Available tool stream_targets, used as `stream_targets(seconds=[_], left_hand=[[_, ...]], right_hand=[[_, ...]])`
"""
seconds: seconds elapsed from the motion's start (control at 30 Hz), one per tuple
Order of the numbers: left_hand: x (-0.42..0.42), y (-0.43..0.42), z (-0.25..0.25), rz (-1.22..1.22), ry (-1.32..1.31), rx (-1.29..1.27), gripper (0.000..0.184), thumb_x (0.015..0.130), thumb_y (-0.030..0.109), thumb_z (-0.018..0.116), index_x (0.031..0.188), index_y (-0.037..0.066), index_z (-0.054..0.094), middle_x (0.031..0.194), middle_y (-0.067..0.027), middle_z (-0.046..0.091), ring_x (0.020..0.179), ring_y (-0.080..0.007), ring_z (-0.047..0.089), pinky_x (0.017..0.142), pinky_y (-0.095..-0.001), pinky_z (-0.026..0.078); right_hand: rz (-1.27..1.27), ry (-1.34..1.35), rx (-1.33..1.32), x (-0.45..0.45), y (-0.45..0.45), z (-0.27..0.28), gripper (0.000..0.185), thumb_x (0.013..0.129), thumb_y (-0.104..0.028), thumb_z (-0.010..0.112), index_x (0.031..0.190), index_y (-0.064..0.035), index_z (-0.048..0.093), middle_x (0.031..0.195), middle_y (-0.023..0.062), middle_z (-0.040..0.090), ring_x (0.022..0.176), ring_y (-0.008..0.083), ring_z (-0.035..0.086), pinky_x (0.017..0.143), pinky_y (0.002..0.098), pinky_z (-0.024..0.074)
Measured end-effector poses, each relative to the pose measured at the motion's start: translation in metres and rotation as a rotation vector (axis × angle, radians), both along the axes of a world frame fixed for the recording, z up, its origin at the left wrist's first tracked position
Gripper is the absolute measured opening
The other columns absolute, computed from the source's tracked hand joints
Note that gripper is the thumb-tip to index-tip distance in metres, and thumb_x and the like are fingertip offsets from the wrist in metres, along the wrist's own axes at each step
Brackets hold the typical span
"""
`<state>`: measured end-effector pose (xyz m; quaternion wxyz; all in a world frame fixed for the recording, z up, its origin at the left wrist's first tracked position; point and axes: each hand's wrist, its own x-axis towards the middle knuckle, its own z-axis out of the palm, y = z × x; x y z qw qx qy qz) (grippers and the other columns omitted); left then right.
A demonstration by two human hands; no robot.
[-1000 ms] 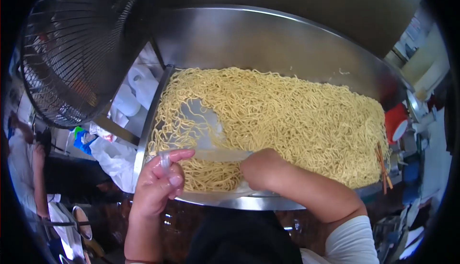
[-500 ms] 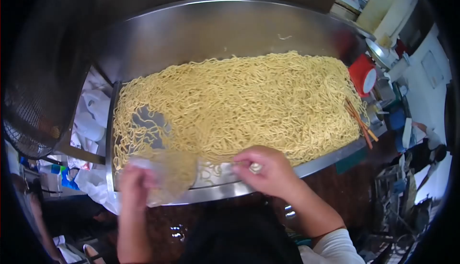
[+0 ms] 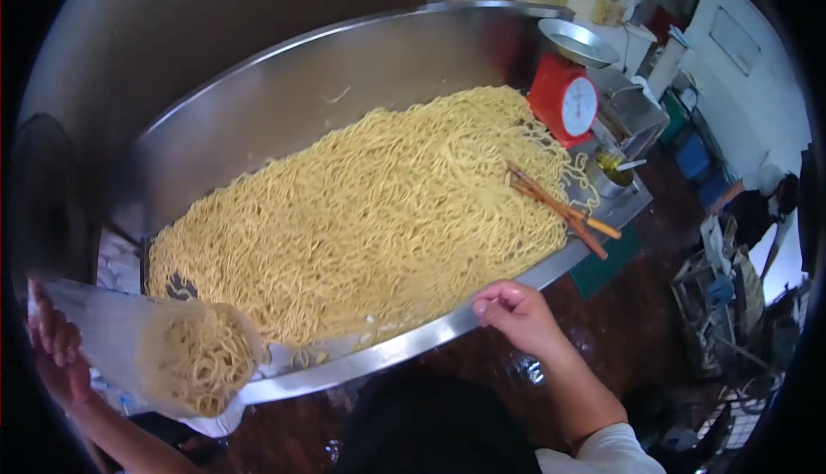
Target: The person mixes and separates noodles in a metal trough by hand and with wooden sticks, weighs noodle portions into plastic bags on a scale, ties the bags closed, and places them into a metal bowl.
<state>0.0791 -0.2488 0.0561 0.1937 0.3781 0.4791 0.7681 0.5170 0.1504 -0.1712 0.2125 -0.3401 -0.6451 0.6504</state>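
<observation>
While the left grip (image 3: 58,338) clamps a translucent noodle bag (image 3: 176,349), the right grip (image 3: 514,312) curls together.

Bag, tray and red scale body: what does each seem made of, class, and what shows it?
Bag: probably thin, see-through plastic; noodles show through. Tray: metal, likely steel, satin finish; blurry reflections. Scale body: painted metal or plastic, cannot tell; smooth, even red.

Your noodles (image 3: 370,216): pale yellow. Your bag (image 3: 107,323): cloudy, colourless. Your desk (image 3: 387,352): silver-grey. Your scale (image 3: 551,87): red, white dial (image 3: 579,106). Sticks (image 3: 564,207): reddish-brown, one orange-ended. Mat (image 3: 607,266): dark green. Your sleeve (image 3: 615,452): plain white. Floor (image 3: 619,319): dark reddish-brown.
</observation>
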Motion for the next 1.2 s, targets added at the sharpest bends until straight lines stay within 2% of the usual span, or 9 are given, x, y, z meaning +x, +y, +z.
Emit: stream_targets(seconds=[0.1, 0.23, 0.3, 0.47, 0.7, 0.77, 0.83, 1.0, 1.2], left_hand=[[0.012, 0.036, 0.033, 0.025, 0.102, -0.051, 0.063, 0.095, 0.036, 0.050, 0.145, 0.004, 0.028, 0.095, -0.0047, 0.059, 0.069, -0.0106, 0.052, 0.065, -0.0227, 0.040], [0.129, 0.228, 0.048, -0.512, -0.391, 0.807, 0.107, 0.084, 0.062, 0.057, 0.148, -0.006, 0.003, 0.096, -0.0050, 0.049, 0.071, -0.0163, 0.044, 0.070, -0.0364, 0.034], [0.143, 0.267, 0.082, -0.525, -0.005, 0.082, 0.105, 0.083, 0.061, 0.058, 0.146, -0.008, 0.011, 0.089, -0.0033, 0.050, 0.065, -0.0148, 0.042, 0.069, -0.0335, 0.034], [0.200, 0.419, 0.121, -0.761, 0.130, -0.237, 0.105, 0.083, 0.071, 0.049, 0.143, -0.009, 0.019, 0.091, -0.0072, 0.057, 0.070, -0.0169, 0.050, 0.077, -0.0352, 0.038], [0.259, 0.611, 0.171, -0.452, -0.036, -0.119, 0.092, 0.087, 0.067, 0.043, 0.139, -0.007, 0.027, 0.086, -0.0085, 0.059, 0.072, -0.0195, 0.052, 0.080, -0.0363, 0.040], [0.266, 0.671, 0.174, 0.205, 0.560, -0.123, 0.088, 0.087, 0.067, 0.042, 0.136, -0.007, 0.033, 0.085, -0.0084, 0.058, 0.069, -0.0198, 0.051, 0.077, -0.0336, 0.041], [0.324, 0.718, 0.191, -0.151, 0.021, -0.102, 0.078, 0.089, 0.063, 0.044, 0.127, -0.005, 0.048, 0.094, -0.0103, 0.063, 0.078, -0.0220, 0.057, 0.078, -0.0318, 0.045], [0.342, 0.823, 0.183, -0.454, 0.184, -0.171, 0.096, 0.085, 0.070, 0.043, 0.139, -0.007, 0.024, 0.088, -0.0119, 0.057, 0.071, -0.0202, 0.050, 0.069, -0.0413, 0.042], [0.367, 0.953, 0.153, -0.342, 0.019, -0.200, 0.097, 0.075, 0.076, 0.050, 0.122, -0.007, 0.036, 0.079, -0.0100, 0.051, 0.061, -0.0209, 0.046, 0.064, -0.0382, 0.040]], right_hand=[[0.087, -0.018, -0.019, -0.004, 0.019, -0.008, 0.016, 0.088, -0.016, 0.068, 0.099, -0.0039, 0.066, 0.077, -0.0054, 0.058, 0.067, 0.0020, 0.048, 0.060, 0.0187, 0.0417], [0.213, -0.104, 0.044, 0.023, 0.046, 0.009, 0.020, 0.088, -0.017, 0.069, 0.101, -0.0030, 0.065, 0.077, -0.0044, 0.059, 0.066, 0.0020, 0.049, 0.059, 0.0191, 0.0424], [0.164, -0.128, 0.017, 0.049, 0.071, 0.003, 0.020, 0.088, -0.017, 0.069, 0.102, -0.0025, 0.065, 0.078, -0.0037, 0.060, 0.067, 0.0023, 0.050, 0.060, 0.0192, 0.0434], [-0.050, 0.064, -0.225, 0.110, 0.143, -0.021, 0.021, 0.089, -0.016, 0.067, 0.104, -0.0010, 0.064, 0.083, -0.0023, 0.063, 0.073, 0.0040, 0.056, 0.068, 0.0201, 0.0469], [0.019, -0.003, -0.290, 0.210, 0.278, -0.012, 0.022, 0.089, -0.014, 0.067, 0.106, -0.0012, 0.064, 0.090, -0.0007, 0.064, 0.082, 0.0051, 0.057, 0.073, 0.0213, 0.0477], [-0.058, 0.000, -0.232, 0.245, 0.314, -0.010, 0.022, 0.088, -0.011, 0.067, 0.107, -0.0007, 0.063, 0.091, 0.0011, 0.065, 0.082, 0.0063, 0.059, 0.073, 0.0223, 0.0488], [-0.139, 0.030, -0.181, 0.279, 0.345, -0.008, 0.021, 0.088, -0.010, 0.067, 0.106, -0.0002, 0.063, 0.089, 0.0012, 0.065, 0.080, 0.0061, 0.059, 0.071, 0.0220, 0.0484], [-0.439, 0.011, -0.022, 0.346, 0.379, -0.033, 0.016, 0.088, -0.007, 0.064, 0.101, 0.0011, 0.063, 0.084, 0.0011, 0.063, 0.074, 0.0064, 0.057, 0.067, 0.0216, 0.0470], [-0.579, 0.102, -0.324, 0.373, 0.366, -0.054, 0.019, 0.087, -0.010, 0.063, 0.102, 0.0016, 0.061, 0.081, 0.0026, 0.062, 0.070, 0.0097, 0.058, 0.066, 0.0242, 0.0478]])
